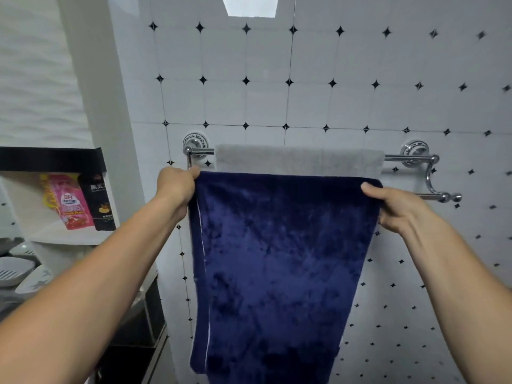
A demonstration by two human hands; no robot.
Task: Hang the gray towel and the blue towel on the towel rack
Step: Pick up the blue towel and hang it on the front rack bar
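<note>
Both hands, left (177, 184) and right (399, 209), pinch the plush navy-blue towel (277, 259) corners; level it on the near chrome rack bar (432, 195) (gray fleece towel (299, 159) hangs behind).

The blue towel (271, 273) runs off the bottom edge and hides most of the front bar and the lower gray towel (296, 159). Both hands' fingers are tucked behind it. Print on the pouches (74, 200) is unreadable.

The blue towel (271, 259) covers most of the front bar, and the gray towel (296, 160) fills the back bar. Only the towel rack (432, 173) right end is bare, with room there
</note>
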